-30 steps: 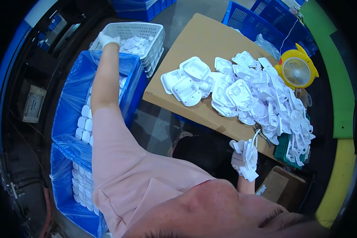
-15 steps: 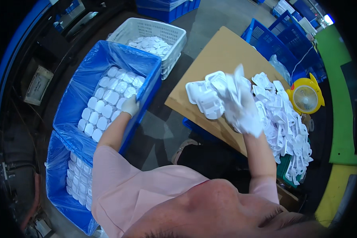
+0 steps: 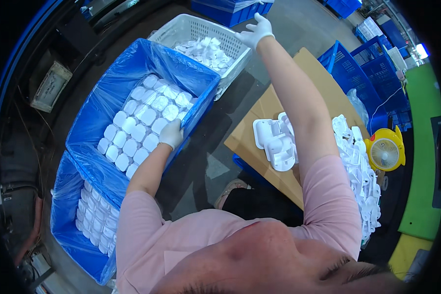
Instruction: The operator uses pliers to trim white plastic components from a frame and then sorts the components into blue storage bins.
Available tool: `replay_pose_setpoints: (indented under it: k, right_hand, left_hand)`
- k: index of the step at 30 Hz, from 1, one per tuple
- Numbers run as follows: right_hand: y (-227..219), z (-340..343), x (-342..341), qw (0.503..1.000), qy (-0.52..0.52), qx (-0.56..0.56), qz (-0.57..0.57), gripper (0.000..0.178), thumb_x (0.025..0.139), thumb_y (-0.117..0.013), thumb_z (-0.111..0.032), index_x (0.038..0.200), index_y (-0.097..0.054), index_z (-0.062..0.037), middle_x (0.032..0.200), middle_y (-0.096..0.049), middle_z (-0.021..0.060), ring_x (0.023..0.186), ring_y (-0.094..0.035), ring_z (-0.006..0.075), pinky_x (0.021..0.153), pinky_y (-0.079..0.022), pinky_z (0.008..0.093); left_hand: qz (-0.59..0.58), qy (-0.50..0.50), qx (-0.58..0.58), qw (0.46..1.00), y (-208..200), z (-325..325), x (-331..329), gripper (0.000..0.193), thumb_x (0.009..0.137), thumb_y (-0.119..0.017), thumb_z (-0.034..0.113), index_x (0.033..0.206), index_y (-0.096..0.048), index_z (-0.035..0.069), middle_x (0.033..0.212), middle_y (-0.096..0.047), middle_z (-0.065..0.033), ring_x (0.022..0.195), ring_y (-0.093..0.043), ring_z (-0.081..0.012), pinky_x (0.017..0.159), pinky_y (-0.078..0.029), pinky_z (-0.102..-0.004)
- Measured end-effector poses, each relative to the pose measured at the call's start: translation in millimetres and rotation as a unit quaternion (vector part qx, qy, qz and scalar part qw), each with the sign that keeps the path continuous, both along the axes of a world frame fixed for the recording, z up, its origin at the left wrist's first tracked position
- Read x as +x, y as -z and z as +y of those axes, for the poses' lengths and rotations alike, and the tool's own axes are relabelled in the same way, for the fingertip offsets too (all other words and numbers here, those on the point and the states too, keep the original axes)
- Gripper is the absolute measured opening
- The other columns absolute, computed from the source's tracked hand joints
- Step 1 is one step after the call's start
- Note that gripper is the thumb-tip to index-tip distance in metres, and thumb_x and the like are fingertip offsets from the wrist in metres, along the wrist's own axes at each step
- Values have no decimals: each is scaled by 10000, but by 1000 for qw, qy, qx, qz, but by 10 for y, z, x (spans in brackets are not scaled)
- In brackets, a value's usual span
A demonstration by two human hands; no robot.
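My right hand [image 3: 257, 33], in a white glove, is stretched out by the far right corner of the white basket [image 3: 236, 43]. Its fingers are spread and nothing is in them. White scraps [image 3: 208, 53] lie heaped in that basket. My left hand [image 3: 171, 133], also gloved, rests inside the blue bin [image 3: 100, 93] at its right wall, against the rows of rounded white pieces [image 3: 138, 131]; its fingertips are partly hidden. A few white moulded plastic parts [image 3: 279, 144] lie on the cardboard [image 3: 247, 132], beside my right forearm.
A big pile of white moulded parts [image 3: 360, 171] stands right of the cardboard, next to a yellow fan [image 3: 384, 151]. A second lined blue bin [image 3: 66, 210] with more white pieces is at the near left. Blue crates [image 3: 353, 73] stand at the far right.
My right hand has swung from above the cardboard, where it held white pieces, to the white basket, and its fingers are now spread. My left hand stays in the blue bin. The view has shifted.
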State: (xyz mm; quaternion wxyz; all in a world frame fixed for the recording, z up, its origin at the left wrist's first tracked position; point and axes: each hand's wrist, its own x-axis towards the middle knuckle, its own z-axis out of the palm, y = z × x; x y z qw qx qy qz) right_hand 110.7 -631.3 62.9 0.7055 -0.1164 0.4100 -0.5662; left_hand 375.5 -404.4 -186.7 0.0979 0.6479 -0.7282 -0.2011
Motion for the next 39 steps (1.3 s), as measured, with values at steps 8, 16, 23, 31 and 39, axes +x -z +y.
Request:
replay_pose_setpoints:
  k: [8,16,23,31,39]
  right_hand:
    - [67,964,-887,996,-86,-9,8,593,942,-478,-240,1379,-264,99,1410,-317,263,1236,-428,369,1035,-399,411]
    - [-423,3299,-1822,988,-88,-122,-21,494,933,-499,-326,1244,-479,57,1168,-551,169,1054,-546,248,872,-461,350]
    - [-258,5503,-2316,975,204,-80,25,427,927,-493,-323,1213,-514,-7,1107,-543,122,761,-481,173,656,-419,287]
    - [234,7979,-2980,816,563,91,95,245,900,-561,-225,1046,-611,-36,924,-646,78,686,-568,141,552,-443,264]
    - [1986,10444,-2949,643,649,383,139,172,897,-558,-231,902,-612,-67,818,-627,58,703,-604,155,468,-422,272]
  left_hand:
    - [-8,-4,5,1000,25,2,-44,213,844,-575,212,945,-529,30,898,-624,-231,848,-603,-408,759,-465,-496]
    - [-18,3,7,1000,-30,26,21,222,844,-570,214,952,-535,23,906,-630,-234,877,-603,-408,770,-464,-498]
    - [-41,-2,6,999,204,-129,37,368,807,-557,294,1025,-591,0,959,-626,-276,913,-597,-442,820,-460,-501]
    - [-113,61,-70,989,251,-174,71,453,861,-561,322,1134,-562,-39,1074,-613,-292,980,-596,-441,856,-463,-469]
    - [-239,142,-253,927,-104,790,-1004,755,716,-732,375,1313,-397,58,1182,-527,-213,1093,-500,-408,942,-408,-486]
